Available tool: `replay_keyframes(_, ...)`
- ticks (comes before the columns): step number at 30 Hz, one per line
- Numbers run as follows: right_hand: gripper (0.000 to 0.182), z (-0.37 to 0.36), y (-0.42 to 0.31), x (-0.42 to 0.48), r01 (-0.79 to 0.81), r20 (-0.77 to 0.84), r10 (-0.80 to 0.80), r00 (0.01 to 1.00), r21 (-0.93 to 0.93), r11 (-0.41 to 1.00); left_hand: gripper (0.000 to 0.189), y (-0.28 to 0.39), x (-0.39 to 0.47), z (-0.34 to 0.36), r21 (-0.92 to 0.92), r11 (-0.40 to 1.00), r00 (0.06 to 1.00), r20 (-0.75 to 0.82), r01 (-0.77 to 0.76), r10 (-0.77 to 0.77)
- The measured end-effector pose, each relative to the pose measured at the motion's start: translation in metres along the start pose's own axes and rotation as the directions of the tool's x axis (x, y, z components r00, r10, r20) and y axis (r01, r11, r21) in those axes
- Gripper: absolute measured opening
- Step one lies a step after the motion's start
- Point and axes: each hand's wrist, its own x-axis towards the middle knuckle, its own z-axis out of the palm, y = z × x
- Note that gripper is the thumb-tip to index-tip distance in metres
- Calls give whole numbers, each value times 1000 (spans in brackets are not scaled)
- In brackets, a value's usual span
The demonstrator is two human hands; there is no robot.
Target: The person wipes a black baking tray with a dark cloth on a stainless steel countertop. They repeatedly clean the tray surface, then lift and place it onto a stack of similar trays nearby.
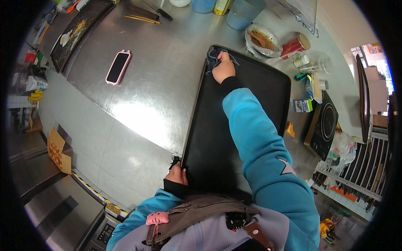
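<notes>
A large black baking tray (216,131) lies lengthwise before me on the stainless steel table (150,72). At its far left corner, my right hand (223,69) presses a dark grey-blue cloth (213,58) against the tray's surface. My left hand (177,175) grips the tray's near left edge, close to my body. A small black object beside that hand is too unclear to name. Part of the tray is hidden under my right sleeve.
A pink-cased phone (118,67) lies left of the tray. Beyond the tray's right side are a plastic-lined bowl with a spatula (262,40), a red canister (295,46) and an induction cooker (323,125). Chopsticks (143,19) and a black-handled knife (165,14) lie at the back.
</notes>
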Motion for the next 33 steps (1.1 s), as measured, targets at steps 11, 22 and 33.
replay_keyframes(11, 34, -13, -13, 14, 68, 112, -50, 992, -164, 984, 37, -3, 0, 2, 43, 999, 1000, 22, -2, 1)
replay_keyframes(22, 21, -43, -15, 14, 282, 321, -271, 908, 11, 959, 23, 5, 2, 1, 63, 998, 1000, 16, -4, 3)
replay_keyframes(33, 12, -64, -55, -165, 306, 497, -293, 817, 57, 950, 48, 13, 0, -14, 7, 999, 991, 127, -53, 51)
